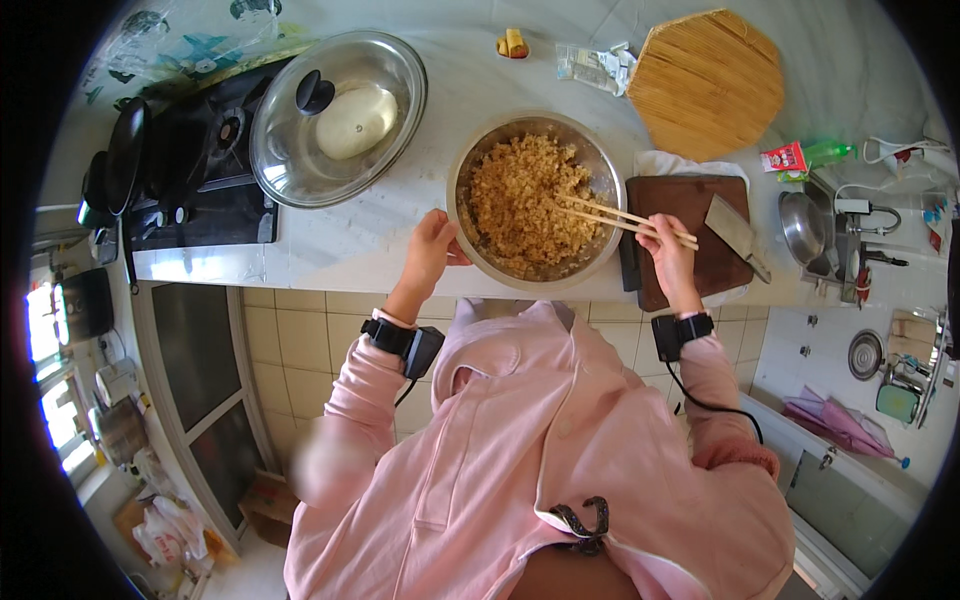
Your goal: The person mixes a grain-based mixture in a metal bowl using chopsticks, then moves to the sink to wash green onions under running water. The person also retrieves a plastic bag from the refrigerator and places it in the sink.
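A large metal mixing bowl (611,180) stands on the counter before me, filled with a crumbly golden-brown food mixture (525,202). My left hand (435,244) grips the bowl's rim at its lower left, the thumb on top. In my right hand (666,251) is a pair of wooden chopsticks (622,219), their tips down in the mixture. That hand hovers over a dark brown cutting board (679,210). On this board lies a cleaver (729,229), blade pointing to the upper left, handle past the board's right edge.
Left of the bowl, a glass lid (285,161) with a black knob covers pale dough (358,124). Beyond it is a black gas stove (202,172). A bamboo board (709,82), a crumpled packet (596,67) and yellowish pieces (514,45) lie at the back. A metal basin (802,229) sits by the sink, right.
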Motion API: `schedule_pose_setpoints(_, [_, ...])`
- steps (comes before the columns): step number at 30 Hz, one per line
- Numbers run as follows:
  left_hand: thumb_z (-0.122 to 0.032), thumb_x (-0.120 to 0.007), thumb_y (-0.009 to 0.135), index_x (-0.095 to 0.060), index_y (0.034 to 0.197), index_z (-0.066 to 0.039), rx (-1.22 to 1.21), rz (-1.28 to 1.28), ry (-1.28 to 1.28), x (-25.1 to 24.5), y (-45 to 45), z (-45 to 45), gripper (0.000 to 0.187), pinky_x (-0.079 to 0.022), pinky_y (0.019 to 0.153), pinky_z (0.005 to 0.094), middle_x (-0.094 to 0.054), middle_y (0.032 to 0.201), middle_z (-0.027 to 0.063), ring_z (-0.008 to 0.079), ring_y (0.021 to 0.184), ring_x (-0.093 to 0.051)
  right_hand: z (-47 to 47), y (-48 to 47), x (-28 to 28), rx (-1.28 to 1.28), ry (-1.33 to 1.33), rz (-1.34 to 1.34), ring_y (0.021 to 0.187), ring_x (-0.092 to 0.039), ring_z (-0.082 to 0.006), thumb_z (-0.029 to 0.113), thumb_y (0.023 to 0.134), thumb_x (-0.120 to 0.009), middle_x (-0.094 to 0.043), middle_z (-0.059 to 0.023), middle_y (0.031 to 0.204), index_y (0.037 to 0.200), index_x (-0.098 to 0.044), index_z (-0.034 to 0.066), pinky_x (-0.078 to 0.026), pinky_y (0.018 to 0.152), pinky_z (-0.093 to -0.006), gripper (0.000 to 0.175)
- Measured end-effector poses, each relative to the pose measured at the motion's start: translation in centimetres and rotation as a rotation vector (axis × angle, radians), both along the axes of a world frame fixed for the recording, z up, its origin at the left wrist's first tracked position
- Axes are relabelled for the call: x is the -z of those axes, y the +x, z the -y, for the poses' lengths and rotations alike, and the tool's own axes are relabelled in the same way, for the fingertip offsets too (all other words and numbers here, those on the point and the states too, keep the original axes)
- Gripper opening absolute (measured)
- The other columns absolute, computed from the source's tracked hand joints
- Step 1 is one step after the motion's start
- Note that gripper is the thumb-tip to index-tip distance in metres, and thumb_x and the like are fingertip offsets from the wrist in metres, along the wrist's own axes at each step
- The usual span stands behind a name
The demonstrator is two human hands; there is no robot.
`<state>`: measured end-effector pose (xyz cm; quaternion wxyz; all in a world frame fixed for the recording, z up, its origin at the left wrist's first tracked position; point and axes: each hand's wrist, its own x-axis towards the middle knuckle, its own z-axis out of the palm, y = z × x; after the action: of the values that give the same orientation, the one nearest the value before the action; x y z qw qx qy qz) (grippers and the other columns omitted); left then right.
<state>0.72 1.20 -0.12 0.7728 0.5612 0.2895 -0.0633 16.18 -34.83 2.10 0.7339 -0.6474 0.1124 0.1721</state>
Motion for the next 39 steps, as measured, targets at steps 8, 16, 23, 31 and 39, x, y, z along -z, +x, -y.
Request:
schedule_pose_setpoints(8, [-0.018,-0.046,0.101,-0.053,0.098,-0.006,0.026,0.016,0.04,-0.4,0.2,0.0,0.015,-0.058,0.07,0.03,-0.064,0.085,0.0031,0.0133,0.075,-0.065,-1.9,3.4,-3.4,-0.297,-0.069,0.259,0.079,-0.069,-0.0169,0.015,0.096,-0.061,-0.069,-0.0122,0.093,0.101,-0.063,-0.0026,-0.06,0.075,-0.0285,0.018])
schedule_pose_setpoints(16, [-0.017,-0.046,0.102,-0.051,0.098,-0.006,0.045,0.113,0.021,-2.1,0.9,0.9,0.013,-0.058,0.076,0.0327,-0.063,0.09,0.0035,0.0127,0.08,-0.064,-12.3,13.9,-10.8,-0.846,-0.592,0.752,0.075,-0.066,-0.0088,0.027,0.093,-0.067,-0.07,-0.0027,0.082,0.098,-0.071,0.0049,-0.054,0.068,-0.0236,0.023])
schedule_pose_setpoints(23, [-0.017,-0.046,0.102,-0.05,0.097,-0.005,0.057,0.149,0.045,-2.9,1.6,1.1,0.013,-0.059,0.073,0.0329,-0.063,0.09,0.0047,0.0133,0.079,-0.064,-9.5,17.0,-11.5,-0.778,-0.726,0.641,0.068,-0.068,-0.0094,0.03,0.093,-0.066,-0.072,-0.0044,0.083,0.098,-0.072,0.0041,-0.055,0.063,-0.0223,0.027])
schedule_pose_setpoints(31, [-0.017,-0.048,0.101,-0.051,0.097,-0.005,-0.047,0.148,-0.022,-2.6,1.2,2.0,0.013,-0.06,0.068,0.0309,-0.062,0.089,0.0045,0.0132,0.077,-0.064,0.0,5.4,-8.3,-0.483,-0.666,0.439,0.071,-0.071,-0.014,0.017,0.094,-0.064,-0.072,-0.0091,0.081,0.103,-0.066,-0.0033,-0.057,0.065,-0.0233,0.022])
schedule_pose_setpoints(39, [-0.018,-0.048,0.102,-0.052,0.098,-0.006,-0.081,0.11,-0.013,-1.1,0.7,1.8,0.013,-0.06,0.068,0.0317,-0.062,0.089,0.0041,0.0144,0.08,-0.066,-4.8,-6.1,-6.2,-0.393,-0.322,0.183,0.067,-0.069,-0.013,0.009,0.097,-0.058,-0.066,-0.0054,0.074,0.09,-0.06,-0.0025,-0.054,0.058,-0.0236,0.014])
